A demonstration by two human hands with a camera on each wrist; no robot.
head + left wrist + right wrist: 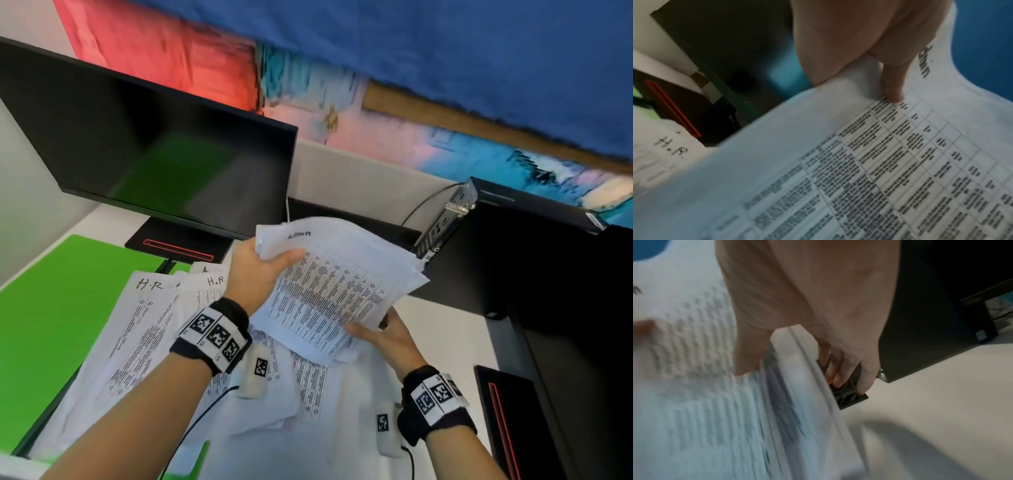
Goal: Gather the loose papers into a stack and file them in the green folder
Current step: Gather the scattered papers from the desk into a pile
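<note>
Both hands hold a sheaf of printed papers (337,281) up above the desk. My left hand (263,263) pinches its far left corner, the thumb lying on the printed table (894,91). My right hand (380,330) grips the near right edge, thumb on top and fingers underneath (842,369). Several more loose sheets (144,329), some marked "H.R", lie spread on the desk below my arms. The green folder (58,308) lies open and flat at the left, partly under those sheets.
A black monitor (147,137) stands at the back left, with its stand base (178,245) just beyond the papers. A black computer case (513,260) sits at the right. Bare white desk (455,342) shows to the right of the sheets.
</note>
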